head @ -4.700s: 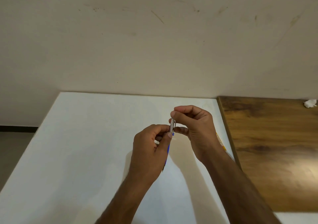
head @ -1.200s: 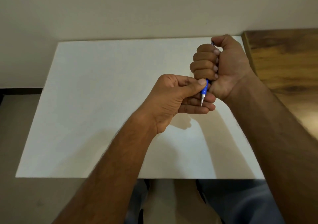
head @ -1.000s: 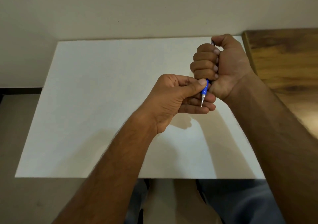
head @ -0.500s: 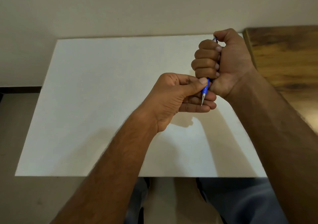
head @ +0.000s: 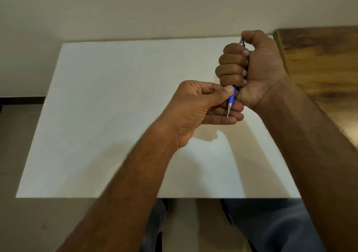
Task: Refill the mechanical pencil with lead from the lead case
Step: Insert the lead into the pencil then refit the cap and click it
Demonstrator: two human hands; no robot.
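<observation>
A blue mechanical pencil (head: 231, 99) with a silver tip points down toward me, held above the white table (head: 116, 116). My right hand (head: 249, 67) is wrapped in a fist around its barrel, with the thumb over the top end, where a bit of the cap shows. My left hand (head: 199, 108) pinches the blue grip just above the tip between thumb and forefinger, its other fingers curled under the point. The lead case is not in sight.
A brown wooden surface (head: 319, 61) adjoins the white table on the right. A plain wall runs behind both. My knees in grey cloth (head: 271, 226) show below the table's near edge.
Since 4.7 s ago the view tilted down and my right hand went from a fingertip pinch to a full fist. Over the last second both hands and the pencil rose slightly.
</observation>
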